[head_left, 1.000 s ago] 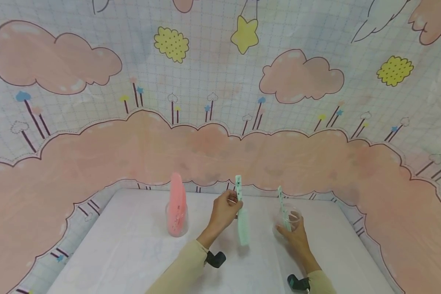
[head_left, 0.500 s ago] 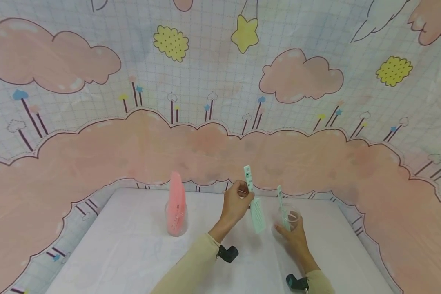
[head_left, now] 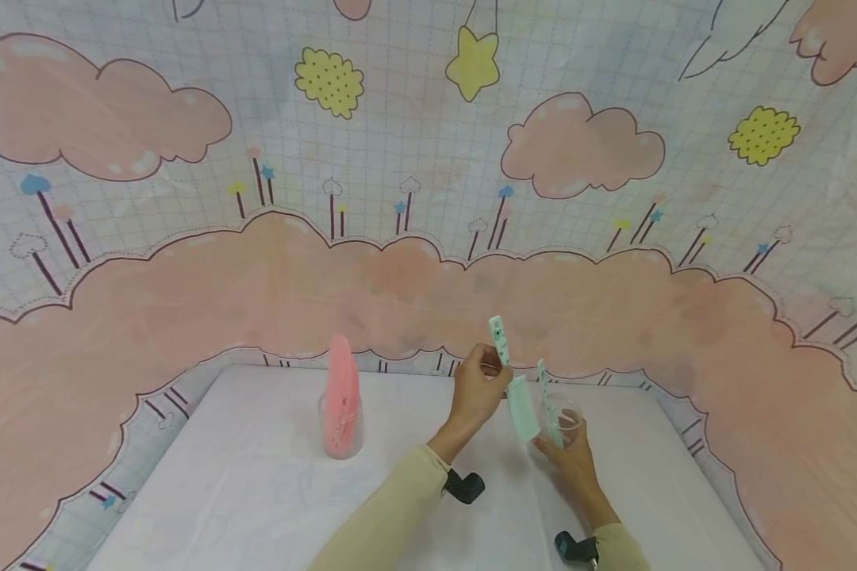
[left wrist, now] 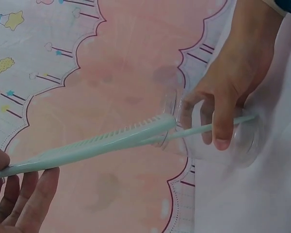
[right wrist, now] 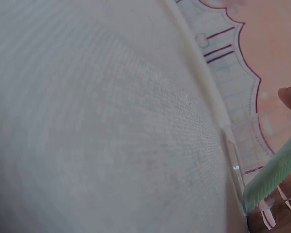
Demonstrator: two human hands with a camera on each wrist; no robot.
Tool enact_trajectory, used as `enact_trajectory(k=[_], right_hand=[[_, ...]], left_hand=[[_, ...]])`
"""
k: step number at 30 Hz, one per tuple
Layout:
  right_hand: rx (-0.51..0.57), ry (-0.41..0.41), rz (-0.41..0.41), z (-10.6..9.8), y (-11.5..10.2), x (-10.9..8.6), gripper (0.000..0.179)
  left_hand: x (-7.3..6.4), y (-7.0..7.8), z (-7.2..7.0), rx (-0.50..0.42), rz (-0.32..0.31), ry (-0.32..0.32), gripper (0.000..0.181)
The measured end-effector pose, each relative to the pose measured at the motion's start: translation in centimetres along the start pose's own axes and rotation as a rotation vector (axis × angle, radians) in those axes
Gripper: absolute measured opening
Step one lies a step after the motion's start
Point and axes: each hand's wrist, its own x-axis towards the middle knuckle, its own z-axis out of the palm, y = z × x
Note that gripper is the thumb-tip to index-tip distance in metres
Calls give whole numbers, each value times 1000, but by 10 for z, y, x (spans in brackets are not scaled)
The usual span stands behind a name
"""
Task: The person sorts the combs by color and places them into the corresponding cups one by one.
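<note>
My left hand (head_left: 480, 385) pinches a mint-green comb (head_left: 523, 408) by its patterned handle. The comb slants with its toothed end down, beside the right-hand cup. In the left wrist view its toothed end overlaps the cup's rim. My right hand (head_left: 577, 464) grips a clear cup (head_left: 571, 411) low on its side, fingers and thumb curled round it. Inside that cup leans a second mint-green comb (head_left: 544, 387), its handle sticking up above the rim. The right wrist view shows this comb's toothed end (right wrist: 274, 177) near the cup's bottom.
On the left of the white table (head_left: 243, 476) stands another clear cup (head_left: 360, 436) with a long pink rounded item (head_left: 341, 381) upright in it. Behind the table hangs a cloud-patterned cloth (head_left: 400, 301). Black wrist cameras (head_left: 466, 485) sit on both wrists.
My left hand has moved right and slightly up with the comb, bringing it close to the right-hand cup; the comb has tilted. My right hand stays on its cup.
</note>
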Motion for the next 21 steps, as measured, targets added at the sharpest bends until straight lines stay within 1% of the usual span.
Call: enact_trajectory(k=[5,12,15,19,21], right_hand=[[6,4,-16,1,1,0,92],[3,-5,-23,1,0,-3,92],[4,-1,-14,1,0,-3,90],[4,7,-24,1,1,-1,91],[3,9,-27,1,2,0,92]], left_hand=[[4,-2,9,-11,5,0,13],[8,-4,22,5,-4,8,12],[10,-4,27,14,0,19,12],[12,-2,34,12,11,43,11],[13,-1,38,12,7,53,10]])
